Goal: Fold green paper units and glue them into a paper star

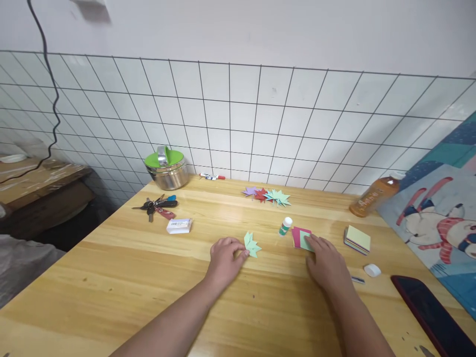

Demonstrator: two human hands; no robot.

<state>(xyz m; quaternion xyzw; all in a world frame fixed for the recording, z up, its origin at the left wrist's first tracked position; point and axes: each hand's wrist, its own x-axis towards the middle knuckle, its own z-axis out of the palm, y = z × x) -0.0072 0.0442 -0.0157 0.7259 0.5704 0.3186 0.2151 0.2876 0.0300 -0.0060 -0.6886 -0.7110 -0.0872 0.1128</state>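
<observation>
My left hand point(225, 259) pinches the left edge of a pale green folded paper leaf point(252, 245) that lies on the wooden table. The leaf has several pointed tips. To the right, my right hand point(327, 260) rests with its fingertips on a pale green paper square point(305, 242), its thumb held apart from the fingers. Under that square are dark pink paper pieces point(296, 233). A glue stick point(285, 226) with a white cap stands upright between the two hands, just left of the pink paper.
Behind lie several folded paper leaves point(266, 195) in purple, red and green. Left are a green-lidded steel pot point(169, 171), keys point(158, 206) and a small white box point(179, 226). Right are a paper stack point(357, 240), white cap point(372, 270), phone point(433, 312) and tilted bottle point(375, 196).
</observation>
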